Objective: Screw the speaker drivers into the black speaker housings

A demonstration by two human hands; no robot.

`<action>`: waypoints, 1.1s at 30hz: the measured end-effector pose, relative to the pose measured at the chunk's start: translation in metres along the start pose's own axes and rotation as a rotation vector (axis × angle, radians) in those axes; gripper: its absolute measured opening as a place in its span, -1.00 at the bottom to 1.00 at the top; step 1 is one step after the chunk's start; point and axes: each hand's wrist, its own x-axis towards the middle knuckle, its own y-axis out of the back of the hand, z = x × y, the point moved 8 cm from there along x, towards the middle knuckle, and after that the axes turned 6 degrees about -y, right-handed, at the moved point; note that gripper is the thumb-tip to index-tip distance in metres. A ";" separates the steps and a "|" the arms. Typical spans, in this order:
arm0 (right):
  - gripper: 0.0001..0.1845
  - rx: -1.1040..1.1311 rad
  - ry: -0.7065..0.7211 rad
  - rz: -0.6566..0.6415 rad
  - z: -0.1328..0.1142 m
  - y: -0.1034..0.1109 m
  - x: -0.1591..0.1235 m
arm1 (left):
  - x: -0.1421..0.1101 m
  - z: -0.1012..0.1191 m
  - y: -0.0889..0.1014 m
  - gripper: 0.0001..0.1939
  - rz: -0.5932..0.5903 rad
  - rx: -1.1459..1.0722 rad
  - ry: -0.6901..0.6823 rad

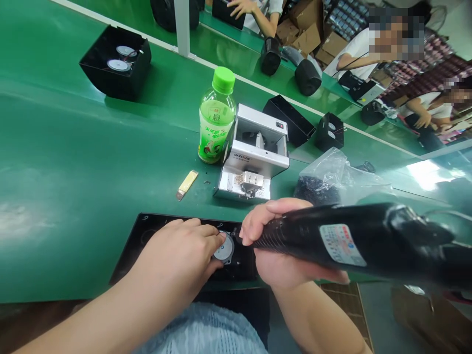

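A black flat panel [127, 265] lies near the bench's front edge. My left hand [184, 250] rests over it, thumb and fingers closed around a round silver speaker driver [224, 247] seated on the panel. In my right hand [282, 263] is a thick black electric screwdriver [306, 231] with a white label, held nearly level. Its tip points left at the panel, just beside the speaker driver; whether it touches a screw I cannot tell. Beyond my hands stands a silver screw feeder [258, 150] marked WEIXIN.
A green-capped drink bottle [217, 118] stands against the feeder's left side. A yellow-handled cutter [187, 184] lies nearby. Black speaker boxes [138, 73] and a plastic bag [328, 177] with dark contents sit on the green bench [66, 191]. Other people work across it.
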 end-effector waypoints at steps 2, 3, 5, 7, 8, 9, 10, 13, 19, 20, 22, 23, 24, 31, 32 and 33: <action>-0.25 0.012 0.126 0.036 -0.010 0.002 -0.001 | 0.000 0.000 -0.001 -0.69 -0.020 -0.008 0.015; -0.27 0.011 0.149 0.033 -0.015 0.001 0.000 | 0.000 -0.001 -0.001 -0.69 -0.025 -0.012 0.022; -0.26 0.009 0.112 0.016 -0.029 -0.001 0.006 | -0.001 -0.001 -0.003 -0.70 -0.033 -0.017 0.031; -0.29 0.030 0.107 0.039 -0.054 0.001 0.015 | -0.002 0.000 -0.005 -0.69 -0.038 -0.017 0.027; -0.30 0.039 0.136 0.055 -0.069 0.002 0.021 | -0.003 0.001 -0.005 -0.67 -0.036 -0.016 0.023; -0.31 0.034 0.200 0.071 -0.085 0.003 0.028 | -0.004 0.001 -0.006 -0.66 -0.034 -0.015 0.021; -0.31 0.013 0.264 0.076 -0.097 0.001 0.035 | -0.004 0.001 -0.006 -0.64 -0.028 -0.010 0.021; -0.30 -0.062 0.434 0.059 -0.110 -0.010 0.058 | -0.006 0.001 -0.005 -0.62 0.006 0.008 0.017; -0.29 -0.100 0.371 0.038 -0.076 -0.023 0.084 | -0.012 0.003 0.001 -0.61 0.123 -0.008 -0.028; -0.25 -0.092 0.372 0.045 -0.074 -0.022 0.083 | -0.014 0.003 0.002 -0.62 0.136 -0.013 -0.034; -0.19 -0.075 0.386 0.041 -0.074 -0.022 0.081 | -0.016 0.003 0.004 -0.62 0.154 -0.016 -0.040; -0.18 -0.070 0.370 0.036 -0.072 -0.021 0.080 | -0.017 0.002 0.004 -0.62 0.162 -0.018 -0.043; -0.17 -0.065 0.339 0.036 -0.070 -0.020 0.079 | -0.018 0.002 0.004 -0.61 0.171 -0.019 -0.046; -0.33 0.019 0.238 0.060 -0.093 -0.001 0.033 | -0.015 0.000 0.003 -0.59 0.166 -0.014 -0.052; -0.36 0.003 0.211 0.050 -0.097 0.001 0.022 | -0.014 0.000 0.003 -0.56 0.154 -0.004 -0.052; -0.38 -0.011 0.199 0.046 -0.101 0.003 0.012 | -0.012 0.000 0.002 -0.55 0.134 0.004 -0.049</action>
